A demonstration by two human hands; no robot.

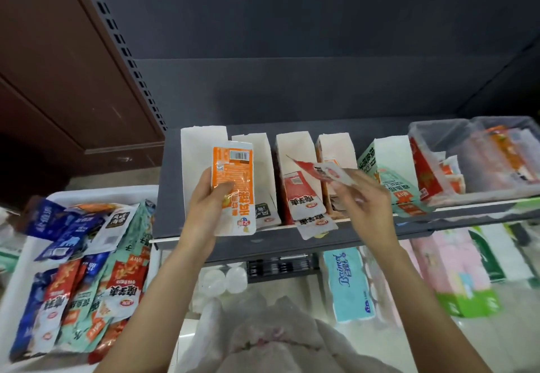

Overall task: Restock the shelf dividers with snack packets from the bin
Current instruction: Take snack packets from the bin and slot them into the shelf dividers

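- The left hand (211, 197) grips an orange packet (233, 188) upright, thumb curled over its front, in front of the leftmost white divider (194, 168) on the shelf (172, 185).
- The orange packet shows its back: a barcode at the top, orange print, a white lower half with orange characters that read upside down.
- The right hand (362, 200) pinches a red-and-white packet (324, 171) by one end, above the middle dividers; the packet is blurred and its print cannot be read.
- Just below the right hand, a red packet (302, 197) lies in its divider, and another packet (315, 226) sticks out past the shelf's front edge.
- A green packet (394, 188) leans in the divider to the right; how deep the stacks go is hidden by the divider walls.
- A clear tub (438, 136) at the right end of the shelf holds more packets, dim through its cloudy walls and cut off by the picture's edge.
- The white bin (96, 193) sits low on the left, well apart from the hands, heaped with blue, red, green and orange packets; its near side is cut off.
- Under the shelf stand a blue tissue pack (349, 282) and pink and green packs, blurred.
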